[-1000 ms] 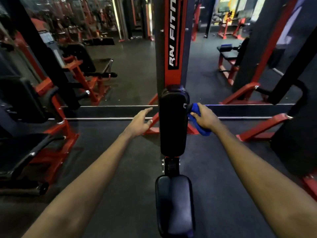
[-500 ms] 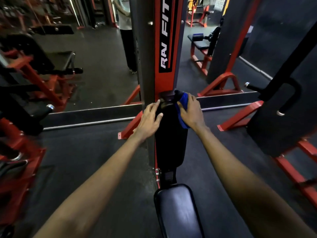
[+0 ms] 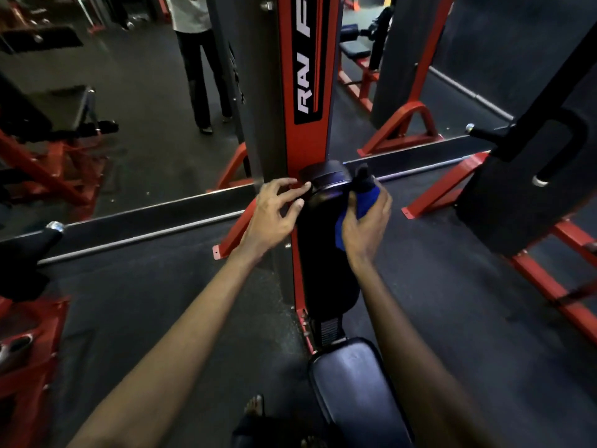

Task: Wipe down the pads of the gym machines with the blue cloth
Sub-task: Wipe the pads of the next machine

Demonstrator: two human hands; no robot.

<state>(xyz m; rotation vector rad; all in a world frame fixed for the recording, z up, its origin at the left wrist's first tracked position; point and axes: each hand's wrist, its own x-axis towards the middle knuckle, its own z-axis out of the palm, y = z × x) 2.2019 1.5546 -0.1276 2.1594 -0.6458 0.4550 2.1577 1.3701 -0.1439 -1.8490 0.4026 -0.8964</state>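
Right hand grips the cloth, bunched against the back pad's upper right side; fingers hide much of it. Left hand, fingers spread, touches the pad's upper left edge. Seat is cut off below

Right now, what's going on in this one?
A person is wiping the upright black back pad of a red gym machine. The right hand grips the blue cloth against the pad's upper right side, near its top. The left hand, fingers spread, touches the pad's upper left edge. Neither hand touches the seat pad below.
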